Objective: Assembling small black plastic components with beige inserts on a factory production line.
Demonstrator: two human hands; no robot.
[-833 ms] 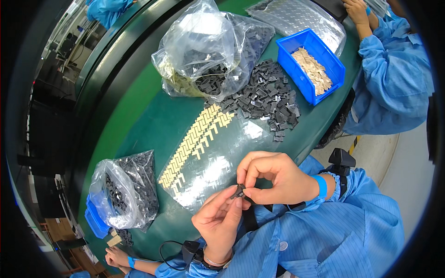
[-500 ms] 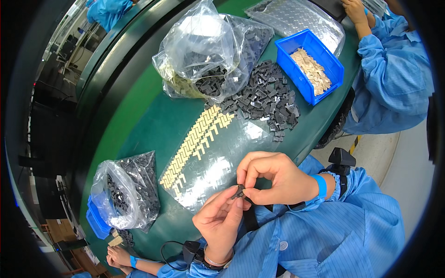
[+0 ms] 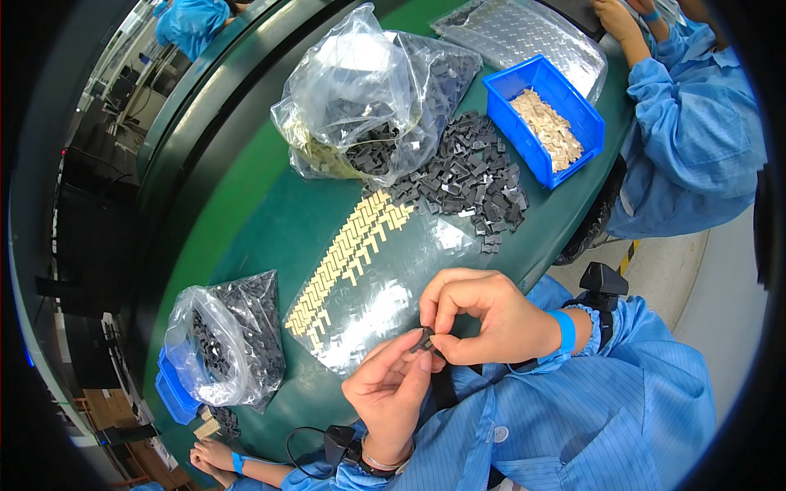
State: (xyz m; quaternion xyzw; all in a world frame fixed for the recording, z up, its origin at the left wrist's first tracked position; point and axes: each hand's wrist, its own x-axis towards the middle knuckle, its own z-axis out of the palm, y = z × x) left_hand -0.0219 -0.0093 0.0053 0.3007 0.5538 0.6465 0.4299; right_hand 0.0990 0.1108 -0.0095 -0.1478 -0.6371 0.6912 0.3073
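Between my two hands is a small black plastic part [image 3: 423,341], partly covered by fingers. My left hand [image 3: 391,383] pinches it from below left with thumb and fingers. From the right, my right hand [image 3: 490,317] closes its thumb and fingertips on the same part. Just beyond my hands lies a clear sheet [image 3: 385,299] bearing rows of small cream-coloured L-shaped pieces [image 3: 348,254]. A loose pile of black plastic parts [image 3: 471,176] sits at the sheet's far end.
A large clear bag [image 3: 360,106] of black parts stands behind the pile. Right of it, a blue bin [image 3: 543,123] holds flat beige pieces [image 3: 547,131]. Another bag [image 3: 233,340] is at the left by a blue tray [image 3: 174,389]. Co-workers' hands [image 3: 213,454] [image 3: 620,20] are at lower left and upper right.
My hands stay nearly in place, still gripping the black part, which has tilted slightly. The whole view has shifted a little.
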